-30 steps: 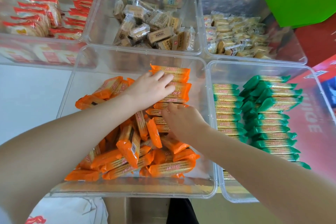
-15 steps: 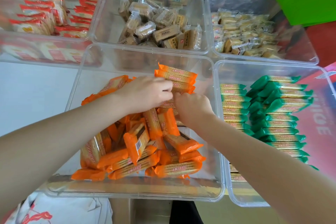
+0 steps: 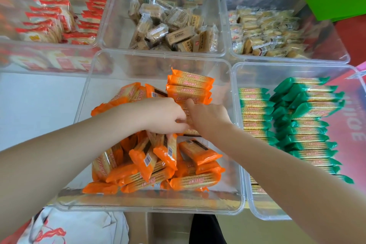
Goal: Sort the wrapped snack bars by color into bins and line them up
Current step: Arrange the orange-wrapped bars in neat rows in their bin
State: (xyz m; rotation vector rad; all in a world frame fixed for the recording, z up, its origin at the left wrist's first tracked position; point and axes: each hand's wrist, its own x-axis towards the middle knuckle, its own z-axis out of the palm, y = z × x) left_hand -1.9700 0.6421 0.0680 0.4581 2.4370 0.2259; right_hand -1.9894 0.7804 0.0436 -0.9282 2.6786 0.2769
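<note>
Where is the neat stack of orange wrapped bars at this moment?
In the head view, the neat stack of orange wrapped snack bars lies at the far side of the clear plastic centre bin, just beyond both hands and left of the clear bin of green bars.

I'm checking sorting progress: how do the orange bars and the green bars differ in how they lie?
The orange bars mostly lie in a jumbled heap, with only a short stack lined up at the bin's far end; the green bars lie in two neat rows. Both hands work among the orange bars, not the green. Both sit in clear bins.
</note>
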